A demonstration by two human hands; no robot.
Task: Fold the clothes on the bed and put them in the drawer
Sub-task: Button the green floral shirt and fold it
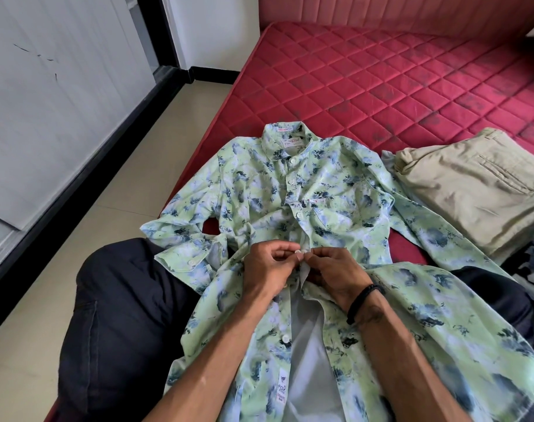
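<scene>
You see a pale green shirt (317, 214) printed with blue and dark navy floral blotches, its buttons white. Under it lies a crimson mattress (381, 83) quilted in diamonds. Beside it sit folded beige trousers (472, 184). Your right wrist wears a black bracelet (363, 301).

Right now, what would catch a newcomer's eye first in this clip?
The green floral shirt spread over the red quilted mattress, collar away from the person. At its middle, the left hand and right hand pinch a button. Folded beige trousers lie to the right.
</scene>
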